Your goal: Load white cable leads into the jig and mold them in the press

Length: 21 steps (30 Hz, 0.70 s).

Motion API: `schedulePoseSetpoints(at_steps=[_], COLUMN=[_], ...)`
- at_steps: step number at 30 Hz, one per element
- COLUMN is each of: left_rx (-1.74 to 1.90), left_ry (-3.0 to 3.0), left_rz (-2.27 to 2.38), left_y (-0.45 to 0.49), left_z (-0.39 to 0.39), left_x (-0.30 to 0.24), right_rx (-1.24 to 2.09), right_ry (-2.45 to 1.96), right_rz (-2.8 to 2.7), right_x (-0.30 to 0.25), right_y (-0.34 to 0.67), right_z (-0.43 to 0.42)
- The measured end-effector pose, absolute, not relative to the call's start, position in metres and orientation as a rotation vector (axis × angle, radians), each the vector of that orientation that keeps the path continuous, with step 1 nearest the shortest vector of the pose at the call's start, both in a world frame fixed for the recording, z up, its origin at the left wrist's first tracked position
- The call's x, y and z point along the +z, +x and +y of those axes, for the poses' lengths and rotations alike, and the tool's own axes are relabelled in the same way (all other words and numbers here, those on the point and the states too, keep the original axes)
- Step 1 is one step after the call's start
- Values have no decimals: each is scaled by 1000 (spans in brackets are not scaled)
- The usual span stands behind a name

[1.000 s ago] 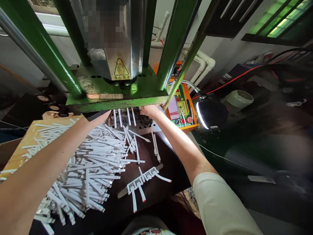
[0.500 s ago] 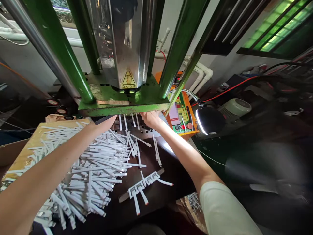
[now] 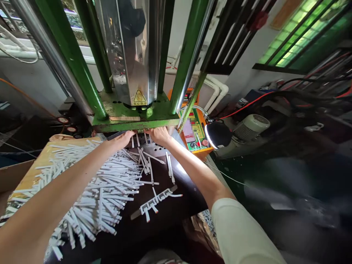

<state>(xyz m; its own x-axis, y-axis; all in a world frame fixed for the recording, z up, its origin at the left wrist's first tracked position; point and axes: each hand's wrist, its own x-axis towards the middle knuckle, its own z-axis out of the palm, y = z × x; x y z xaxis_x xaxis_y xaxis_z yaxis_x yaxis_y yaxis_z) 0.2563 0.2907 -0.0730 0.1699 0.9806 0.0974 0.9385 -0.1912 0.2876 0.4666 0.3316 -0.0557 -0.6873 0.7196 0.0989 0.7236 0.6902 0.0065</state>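
Both hands reach to the lower edge of the green press plate (image 3: 137, 124). My left hand (image 3: 127, 139) is closed at the left of a row of white short cables (image 3: 138, 140) hanging out under the plate. On the right of that row, my right hand (image 3: 160, 135) is closed too, with its fingertips close below the plate. What the fingers grip is hidden by the plate and the hands. A metal bar with white moulded pieces and cables (image 3: 156, 201) lies on the dark table. Several loose white cables (image 3: 145, 161) lie between it and the press.
A large heap of white cables (image 3: 107, 187) covers a yellowish board (image 3: 30, 168) at left. A control box (image 3: 196, 132) with buttons and a lit lamp (image 3: 217, 135) stand at right. Green columns (image 3: 189, 55) and a metal cylinder (image 3: 134, 55) rise above; a motor (image 3: 251, 126) sits farther right.
My left hand now shows more below the plate's edge. My right hand stays by the row of cables. The whole view has shifted slightly.
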Motion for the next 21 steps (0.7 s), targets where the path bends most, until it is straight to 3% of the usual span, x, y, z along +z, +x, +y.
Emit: schedulePoseSetpoints(at_steps=[5, 10, 15, 21], left_rx=[325, 640, 772, 462], left_ry=[2379, 2759, 2691, 2947], left_rz=[1866, 1668, 1961, 2176], left_y=[272, 282, 277, 257], left_z=[246, 83, -61, -71], left_x=[-59, -89, -134, -173], right_rx=[82, 292, 282, -38], right_ry=[-1160, -999, -1014, -1152], right_rz=[-2636, -2398, -2473, -2686], right_x=[-75, -121, -142, -151], right_y=[509, 622, 697, 688], right_z=[290, 203, 121, 101])
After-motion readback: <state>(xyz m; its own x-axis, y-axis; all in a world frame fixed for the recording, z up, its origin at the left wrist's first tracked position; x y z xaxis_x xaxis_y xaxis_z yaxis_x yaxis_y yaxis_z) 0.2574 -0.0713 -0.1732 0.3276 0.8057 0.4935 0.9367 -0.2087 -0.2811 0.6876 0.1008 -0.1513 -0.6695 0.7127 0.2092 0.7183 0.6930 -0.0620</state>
